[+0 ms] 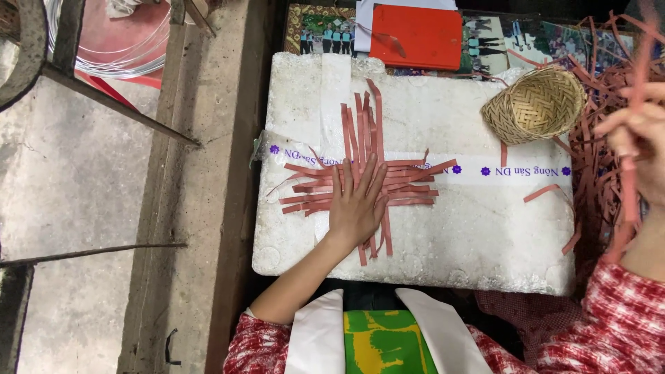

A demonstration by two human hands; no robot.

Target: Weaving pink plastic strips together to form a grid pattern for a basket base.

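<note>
Left hand (357,204) flat and open, fingers spread, pressing down on the woven mat of reddish strips (360,181). Mat lying near the middle of the white foam box lid (471,228), crossing the band of printed tape (512,170) stuck across that lid; vertical strips poking out beyond the fingertips toward the lid's far edge, horizontal ones fanning out to both sides of the palm. Right hand (641,138) raised just off the lid's right edge, blurred, fingers pinched shut on a single long reddish strip (629,187) hanging down from the grip. Small woven bamboo basket (535,105) tipped on its side at the lid's far right corner. Loose pile of reddish strips (599,156) heaped just beyond the lid's right edge, behind the basket. Red notebook (415,36) lying past the lid's far edge. Two stray short strips resting on the lid's right part.
</note>
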